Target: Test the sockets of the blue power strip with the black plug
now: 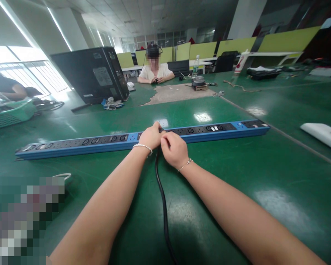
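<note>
A long blue power strip (209, 137) with black socket sections lies across the green table, angled slightly up to the right. My left hand (151, 137) rests over its middle, fingers closed; what they grip is hidden behind the hand. Just to its right, my right hand (175, 147) is closed in a pinch at the top end of a black power cable (163, 198). From between both hands the cable runs down the table toward me. The point where cable and strip meet is covered by my fingers.
A black computer case (92, 75) stands at the back left, with gloves (112, 104) beside it. Further left is a green basket (15, 115). Across the table (223, 176) sits a person (156, 73). A white object (322, 137) lies at the right.
</note>
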The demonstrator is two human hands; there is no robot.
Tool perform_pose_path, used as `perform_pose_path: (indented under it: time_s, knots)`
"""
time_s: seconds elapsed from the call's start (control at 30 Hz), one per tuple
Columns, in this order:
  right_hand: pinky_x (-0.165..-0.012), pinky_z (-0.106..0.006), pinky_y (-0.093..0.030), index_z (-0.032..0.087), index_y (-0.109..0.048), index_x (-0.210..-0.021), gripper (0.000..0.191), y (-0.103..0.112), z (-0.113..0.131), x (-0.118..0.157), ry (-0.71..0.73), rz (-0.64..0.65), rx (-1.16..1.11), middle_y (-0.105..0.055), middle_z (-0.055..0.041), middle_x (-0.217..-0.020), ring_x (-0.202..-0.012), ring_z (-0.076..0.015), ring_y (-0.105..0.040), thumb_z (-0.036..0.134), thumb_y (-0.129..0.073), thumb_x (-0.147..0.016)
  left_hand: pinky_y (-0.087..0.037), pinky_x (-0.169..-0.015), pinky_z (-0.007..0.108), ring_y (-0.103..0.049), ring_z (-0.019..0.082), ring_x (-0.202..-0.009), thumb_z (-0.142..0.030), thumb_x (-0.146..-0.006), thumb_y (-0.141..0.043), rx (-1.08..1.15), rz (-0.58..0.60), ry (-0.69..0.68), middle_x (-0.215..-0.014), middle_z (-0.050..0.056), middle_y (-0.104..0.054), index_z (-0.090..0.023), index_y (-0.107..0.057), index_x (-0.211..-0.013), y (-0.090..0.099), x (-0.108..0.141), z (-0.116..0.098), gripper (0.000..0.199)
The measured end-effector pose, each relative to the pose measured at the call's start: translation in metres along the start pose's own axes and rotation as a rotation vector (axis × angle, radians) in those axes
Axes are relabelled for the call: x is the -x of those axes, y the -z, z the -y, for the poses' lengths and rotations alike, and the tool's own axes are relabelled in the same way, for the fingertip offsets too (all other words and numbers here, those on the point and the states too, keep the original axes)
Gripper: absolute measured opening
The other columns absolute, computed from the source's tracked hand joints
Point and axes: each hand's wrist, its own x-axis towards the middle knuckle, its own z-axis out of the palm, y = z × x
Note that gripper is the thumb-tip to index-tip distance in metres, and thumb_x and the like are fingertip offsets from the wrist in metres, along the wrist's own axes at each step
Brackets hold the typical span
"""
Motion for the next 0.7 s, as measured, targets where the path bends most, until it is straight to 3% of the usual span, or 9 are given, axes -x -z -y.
perform_pose_path:
  time_s: [0.1, 0.17, 0.23, 0.3, 0.4, 0.57, 0.7]
  knots:
    - [-0.075, -0.029, -0.044, 0.020, -0.058, -0.106, 0.028, 0.005, -0.011, -0.016, -0.256, 0.055, 0.041, -0.066, -0.0061, -0.097, -0.087, -0.0188, -0.060, 0.030, -0.036, -0.091, -0.046, -0.080, 0.030, -0.064, 0.021, -0.094, -0.046, -0.091, -0.030, -0.010, 0.002, -0.063, -0.101, 0.008, -0.069, -0.023, -0.057, -0.108, 0.005, 0.003, 0.006, 0.039]
    - [-0.072, -0.029, -0.045, 0.022, -0.057, -0.112, 0.032, 0.006, -0.013, -0.027, -0.323, 0.162, 0.066, -0.068, -0.0051, -0.098, -0.087, -0.0193, -0.062, 0.038, -0.037, -0.092, -0.045, -0.084, 0.029, -0.062, 0.019, -0.098, -0.043, -0.093, -0.025, -0.006, 0.029, -0.119, -0.106, 0.006, -0.068, -0.025, -0.059, -0.110, 0.009, 0.003, 0.014, 0.041]
    - [-0.070, -0.030, -0.046, 0.024, -0.058, -0.112, 0.036, 0.005, -0.009, -0.036, -0.326, 0.253, 0.114, -0.069, -0.0050, -0.096, -0.085, -0.0209, -0.064, 0.045, -0.037, -0.091, -0.042, -0.091, 0.027, -0.059, 0.017, -0.105, -0.036, -0.093, -0.027, -0.004, 0.012, -0.192, -0.113, 0.004, -0.066, -0.025, -0.060, -0.114, 0.010, 0.003, 0.026, 0.040]
    - [-0.068, -0.032, -0.047, 0.023, -0.060, -0.105, 0.035, 0.001, -0.002, -0.044, -0.304, 0.303, 0.206, -0.070, -0.0076, -0.093, -0.084, -0.0237, -0.065, 0.047, -0.040, -0.089, -0.038, -0.097, 0.027, -0.055, 0.016, -0.110, -0.030, -0.091, -0.030, -0.026, -0.088, -0.223, -0.118, 0.005, -0.063, -0.022, -0.059, -0.118, 0.008, 0.004, 0.037, 0.040]
    - [-0.069, -0.033, -0.048, 0.017, -0.062, -0.096, 0.025, -0.008, 0.011, -0.056, -0.292, 0.355, 0.365, -0.069, -0.0146, -0.091, -0.082, -0.0258, -0.067, 0.033, -0.045, -0.086, -0.034, -0.103, 0.030, -0.050, 0.019, -0.117, -0.029, -0.089, -0.034, -0.086, -0.220, -0.182, -0.126, 0.009, -0.058, -0.016, -0.056, -0.122, 0.001, 0.009, 0.050, 0.042]
    - [-0.074, -0.033, -0.048, 0.011, -0.061, -0.099, 0.023, -0.017, 0.019, -0.071, -0.270, 0.454, 0.442, -0.068, -0.0198, -0.095, -0.089, -0.0256, -0.067, 0.019, -0.047, -0.082, -0.022, -0.109, 0.043, -0.040, 0.023, -0.129, -0.043, -0.088, -0.037, -0.165, -0.125, -0.152, -0.137, 0.009, -0.050, -0.021, -0.049, -0.129, -0.009, 0.020, 0.054, 0.048]
    - [-0.078, -0.033, -0.047, 0.010, -0.059, -0.102, 0.025, -0.016, 0.021, -0.072, -0.253, 0.483, 0.445, -0.068, -0.0204, -0.098, -0.094, -0.0252, -0.066, 0.016, -0.043, -0.083, -0.024, -0.106, 0.042, -0.043, 0.026, -0.126, -0.047, -0.086, -0.039, -0.206, -0.114, -0.156, -0.134, 0.009, -0.053, -0.023, -0.048, -0.130, -0.011, 0.023, 0.051, 0.052]
